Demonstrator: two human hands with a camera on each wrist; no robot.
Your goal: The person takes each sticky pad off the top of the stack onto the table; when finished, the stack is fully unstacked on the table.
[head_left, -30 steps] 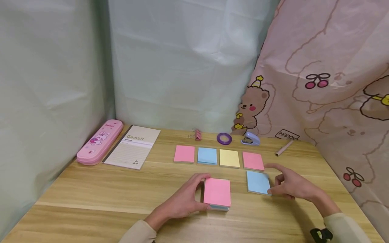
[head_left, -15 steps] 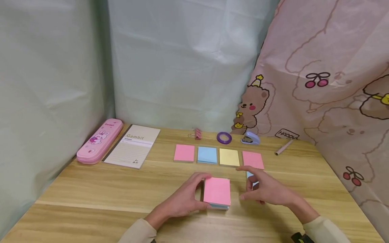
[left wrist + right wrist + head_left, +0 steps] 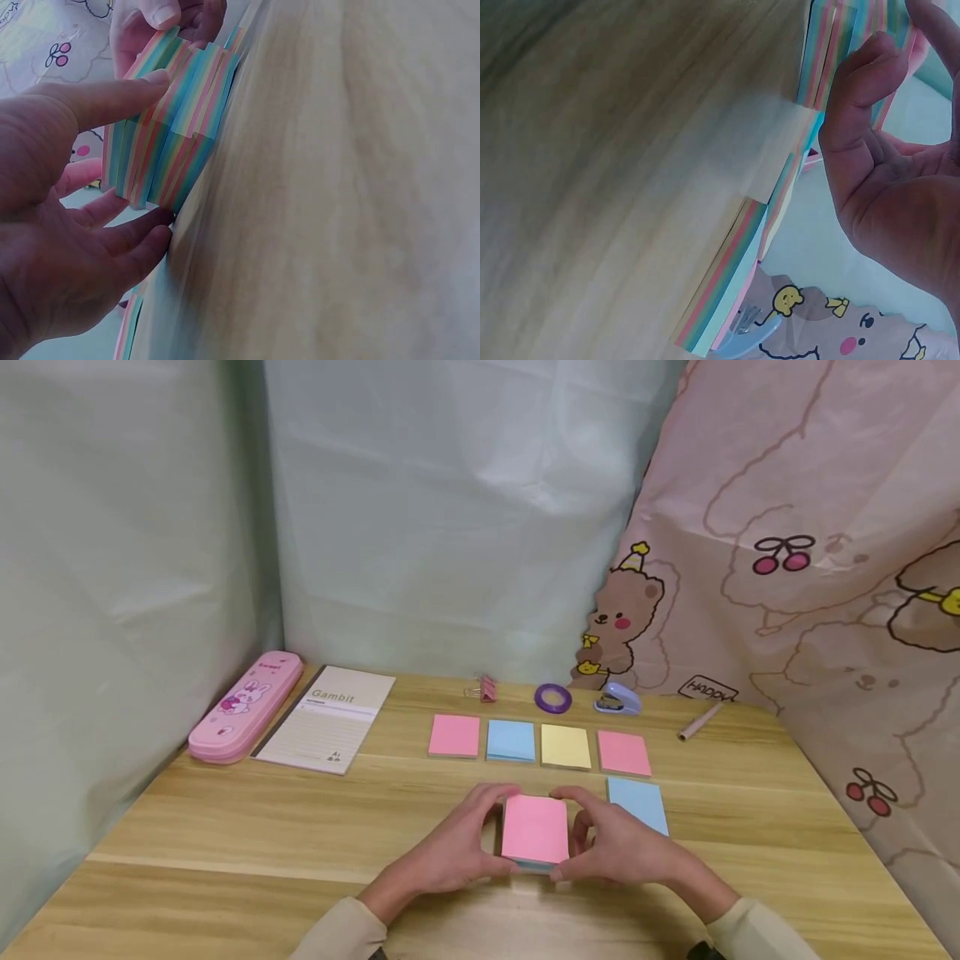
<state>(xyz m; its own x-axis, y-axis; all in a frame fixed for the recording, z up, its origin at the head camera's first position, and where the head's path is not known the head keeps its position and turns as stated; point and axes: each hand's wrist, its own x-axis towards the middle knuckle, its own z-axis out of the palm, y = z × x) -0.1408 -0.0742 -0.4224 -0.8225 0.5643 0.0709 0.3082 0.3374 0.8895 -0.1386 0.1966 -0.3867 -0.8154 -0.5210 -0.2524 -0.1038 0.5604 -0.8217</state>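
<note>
Stack (image 3: 535, 829) of sticky notes, pink on top, lies on the table (image 3: 225, 827) near the front edge, at centre. Left hand (image 3: 450, 852) grips its left side with curled fingers; right hand (image 3: 622, 847) grips its right side likewise, thumbs at the near corners. In the left wrist view the stack (image 3: 169, 135) shows offset coloured layers, and fingers (image 3: 112, 97) lie across its side. Bare wood spreads wide to the left of the stack and in a strip between it and the far row. The near edge of the stack is partly hidden by the thumbs; both wrist views are blurred. Just right and slightly farther lies a blue pad (image 3: 637, 804), its near left corner covered by the right hand. Beyond stands a row of four pads (image 3: 538, 746): pink, blue, yellow, pink. Farther left lie a notebook (image 3: 330, 718) and a pink case (image 3: 243, 706); at the back edge, a clip (image 3: 486, 689), tape (image 3: 552, 697), stapler (image 3: 618, 700) and pen (image 3: 697, 722). One second ago the right hand hovered open beside the blue pad; it has since moved left onto the stack.
</note>
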